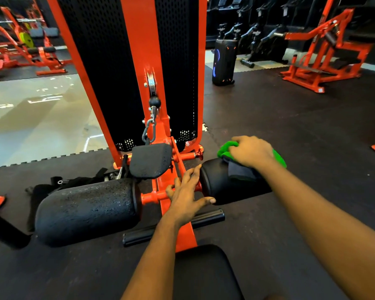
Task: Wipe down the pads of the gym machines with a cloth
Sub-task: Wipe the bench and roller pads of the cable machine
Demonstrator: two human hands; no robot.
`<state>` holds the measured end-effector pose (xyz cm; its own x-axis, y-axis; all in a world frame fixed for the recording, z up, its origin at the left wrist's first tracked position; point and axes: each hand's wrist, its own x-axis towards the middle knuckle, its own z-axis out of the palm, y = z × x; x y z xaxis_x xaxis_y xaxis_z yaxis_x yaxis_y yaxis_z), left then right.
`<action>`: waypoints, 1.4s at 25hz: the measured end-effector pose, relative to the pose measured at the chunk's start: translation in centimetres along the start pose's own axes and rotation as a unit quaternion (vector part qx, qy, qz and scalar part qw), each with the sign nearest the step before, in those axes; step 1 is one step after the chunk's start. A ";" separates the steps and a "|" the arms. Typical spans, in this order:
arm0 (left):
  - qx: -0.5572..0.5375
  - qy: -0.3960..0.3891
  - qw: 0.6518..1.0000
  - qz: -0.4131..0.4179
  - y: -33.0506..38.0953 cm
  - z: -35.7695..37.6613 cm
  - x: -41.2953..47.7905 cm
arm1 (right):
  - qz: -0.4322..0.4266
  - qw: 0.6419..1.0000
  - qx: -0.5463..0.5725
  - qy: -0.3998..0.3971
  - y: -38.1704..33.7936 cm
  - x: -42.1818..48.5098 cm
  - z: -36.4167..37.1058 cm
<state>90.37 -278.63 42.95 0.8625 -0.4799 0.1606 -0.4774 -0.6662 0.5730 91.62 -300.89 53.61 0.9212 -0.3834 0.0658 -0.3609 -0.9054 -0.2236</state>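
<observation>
- A person's right hand point(252, 151) lies on top of the right roller pad point(219, 189) of an orange gym machine, its fingers curled over a bunched green cloth point(225, 149) and holding it against the pad.
- The cloth sits on the upper far side of that pad. A darker fold of it hangs down the pad's near face, just below the wrist.
- The left hand point(186, 195) rests on the orange crossbar point(152, 197) between the two rollers, its fingers spread wide and holding nothing. The thumb tip touches the right roller pad's inner edge.
- The left roller pad point(87, 211), black and coarse-textured, lies on the other side of the crossbar, well apart from the cloth.
- A smaller black pad point(151, 161) is mounted just beyond the rollers, at the foot of the machine's upright point(139, 61), where a metal clip and chain point(148, 131) hang.
- A black seat pad point(206, 271) fills the near centre, between the person's forearms, and a black foot bar point(208, 217) crosses the frame just ahead of it.
- Black straps point(74, 182) lie on the floor to the left, behind the left roller.
- A dark speaker point(224, 61) with blue lights stands on the rubber floor point(290, 126) at far right of the upright, and another orange machine point(318, 53) stands beyond it.
</observation>
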 end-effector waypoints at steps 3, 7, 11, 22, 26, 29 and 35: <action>-0.013 -0.036 0.999 -0.023 0.3 -0.6 0.1 | -0.114 0.983 0.022 0.140 1.6 -2.9 2.3; -0.041 -0.066 0.996 -0.031 0.3 -1.2 0.3 | -0.170 0.955 0.099 0.224 5.0 -7.4 5.3; -0.027 -0.032 0.999 -0.010 0.1 -0.7 0.2 | -0.225 0.939 0.107 0.236 8.0 -9.1 7.0; 0.008 -0.006 1.000 -0.003 0.2 -0.3 0.1 | -0.192 0.971 0.005 0.142 -0.9 -6.9 4.5; 0.003 -0.010 1.000 -0.012 0.0 -0.1 0.1 | -0.246 0.956 0.037 0.154 5.9 -7.7 4.8; 0.011 -0.002 1.000 -0.003 -0.1 0.0 0.0 | -0.105 0.976 0.062 0.178 5.7 -4.2 3.0; 0.032 -0.003 0.999 -0.014 0.1 0.1 0.1 | -0.105 0.985 -0.018 0.135 -2.8 -4.2 3.6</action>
<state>90.40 -278.80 42.92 0.8744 -0.4643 0.1411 -0.4638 -0.7141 0.5243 89.30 -296.07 50.52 0.9058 -0.2176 0.3636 -0.1765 -0.9738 -0.1433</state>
